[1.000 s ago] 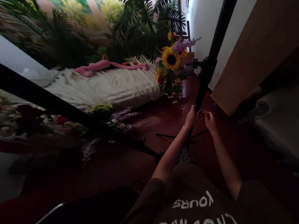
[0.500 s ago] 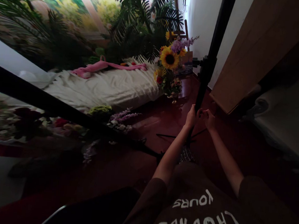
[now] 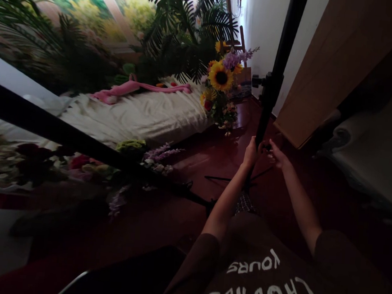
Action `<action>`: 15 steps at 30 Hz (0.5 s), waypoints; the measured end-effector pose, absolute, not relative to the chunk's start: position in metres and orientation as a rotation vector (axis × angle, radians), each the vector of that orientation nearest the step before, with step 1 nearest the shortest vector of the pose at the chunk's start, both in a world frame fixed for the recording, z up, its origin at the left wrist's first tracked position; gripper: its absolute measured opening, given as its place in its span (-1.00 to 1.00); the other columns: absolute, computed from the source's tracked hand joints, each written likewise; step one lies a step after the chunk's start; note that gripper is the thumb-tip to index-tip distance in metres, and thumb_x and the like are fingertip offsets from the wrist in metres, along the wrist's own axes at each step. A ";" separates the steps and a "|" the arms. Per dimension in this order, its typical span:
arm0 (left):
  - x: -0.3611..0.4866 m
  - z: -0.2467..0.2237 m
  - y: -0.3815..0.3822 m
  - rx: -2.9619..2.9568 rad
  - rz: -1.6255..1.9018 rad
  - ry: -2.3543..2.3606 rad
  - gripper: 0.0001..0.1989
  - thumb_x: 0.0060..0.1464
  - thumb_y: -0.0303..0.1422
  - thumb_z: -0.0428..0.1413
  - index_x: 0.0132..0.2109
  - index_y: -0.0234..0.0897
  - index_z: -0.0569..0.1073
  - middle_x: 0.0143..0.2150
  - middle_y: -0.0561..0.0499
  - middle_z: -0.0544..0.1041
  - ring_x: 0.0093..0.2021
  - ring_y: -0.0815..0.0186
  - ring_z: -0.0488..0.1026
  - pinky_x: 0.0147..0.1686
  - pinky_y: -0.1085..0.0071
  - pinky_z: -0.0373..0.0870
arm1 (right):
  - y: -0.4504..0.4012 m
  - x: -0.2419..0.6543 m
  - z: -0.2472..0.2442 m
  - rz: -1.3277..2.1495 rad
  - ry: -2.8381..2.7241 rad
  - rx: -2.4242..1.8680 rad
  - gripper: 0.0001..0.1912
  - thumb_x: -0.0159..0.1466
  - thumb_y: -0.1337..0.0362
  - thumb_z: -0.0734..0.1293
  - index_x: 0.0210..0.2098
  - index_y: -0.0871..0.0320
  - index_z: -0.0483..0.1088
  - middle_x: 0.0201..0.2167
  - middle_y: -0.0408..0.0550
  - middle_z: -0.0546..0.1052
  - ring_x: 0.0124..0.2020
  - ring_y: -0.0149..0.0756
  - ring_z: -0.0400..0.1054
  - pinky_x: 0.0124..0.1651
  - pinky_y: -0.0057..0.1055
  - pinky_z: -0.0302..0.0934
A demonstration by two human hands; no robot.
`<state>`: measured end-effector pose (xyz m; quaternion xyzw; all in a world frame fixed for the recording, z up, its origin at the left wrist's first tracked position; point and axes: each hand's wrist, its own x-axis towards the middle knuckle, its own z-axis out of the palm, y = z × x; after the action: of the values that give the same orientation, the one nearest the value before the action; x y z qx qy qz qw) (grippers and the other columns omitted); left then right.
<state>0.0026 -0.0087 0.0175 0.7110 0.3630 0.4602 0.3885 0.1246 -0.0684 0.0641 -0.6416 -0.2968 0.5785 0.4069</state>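
A black light stand (image 3: 280, 45) rises in front of me, leaning a little to the right in the view. My left hand (image 3: 250, 154) is wrapped around its pole, low down near the legs. Just right of the pole sits a small dark knob (image 3: 267, 146). Beside that knob is my right hand (image 3: 278, 156), its fingers spread and apart; whether a fingertip still touches the knob is too dark to make out. Higher on the same stand is another clamp knob (image 3: 258, 81). The stand's thin legs (image 3: 218, 178) spread over the red floor, partly hidden by my left arm.
A second black pole (image 3: 81, 138) crosses the left side. Behind it stands a bed with white cloth (image 3: 144, 115) and a pink plush toy (image 3: 122, 89). Sunflowers (image 3: 221, 77) stand at its end. A brown board (image 3: 308, 101) leans at the right near pale draped fabric (image 3: 369, 142).
My right hand has opened its fingers and drawn back slightly to the right from the knob. My left hand keeps its grip on the pole.
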 end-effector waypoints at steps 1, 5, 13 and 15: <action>0.003 0.017 -0.009 1.809 1.173 0.921 -0.73 0.22 -0.26 0.02 0.02 -0.26 0.28 -0.25 -0.08 0.50 -0.30 0.30 0.48 -0.28 0.43 0.34 | -0.069 0.123 0.066 1.519 -0.699 -1.562 -0.38 0.23 -0.29 0.14 -0.54 0.15 0.27 -0.77 -0.29 0.14 -0.78 -0.59 -0.12 -0.73 -0.57 -0.25; 0.003 0.017 -0.008 1.805 1.175 0.910 -0.73 0.22 -0.27 0.00 0.02 -0.26 0.27 -0.22 -0.09 0.51 -0.27 0.29 0.49 -0.24 0.41 0.35 | -0.072 0.113 0.068 1.337 -0.634 -1.595 -0.63 0.17 0.02 0.42 -0.49 0.17 0.29 -0.72 -0.29 0.24 -0.75 -0.62 -0.01 -0.72 -0.63 -0.19; 0.003 0.015 -0.008 1.780 1.182 0.894 -0.72 0.22 -0.24 0.01 0.02 -0.25 0.27 -0.25 -0.07 0.49 -0.31 0.30 0.47 -0.28 0.42 0.34 | -0.080 0.125 0.067 1.501 -0.615 -1.594 -0.45 0.21 -0.22 0.27 -0.41 0.20 0.41 -0.58 -0.03 0.48 -0.69 -0.51 0.20 -0.70 -0.59 0.03; 0.003 0.016 -0.009 1.776 1.189 0.894 -0.72 0.22 -0.24 0.01 0.02 -0.25 0.28 -0.25 -0.07 0.49 -0.32 0.32 0.47 -0.29 0.43 0.33 | -0.076 0.128 0.071 1.529 -0.565 -1.596 -0.38 0.25 -0.27 0.15 -0.44 0.19 0.39 -0.59 -0.02 0.47 -0.70 -0.50 0.18 -0.71 -0.57 0.02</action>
<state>0.0032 -0.0088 0.0159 0.7024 0.3536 0.4701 0.4008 0.1282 -0.0763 0.0711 -0.6360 -0.2251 0.6091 0.4169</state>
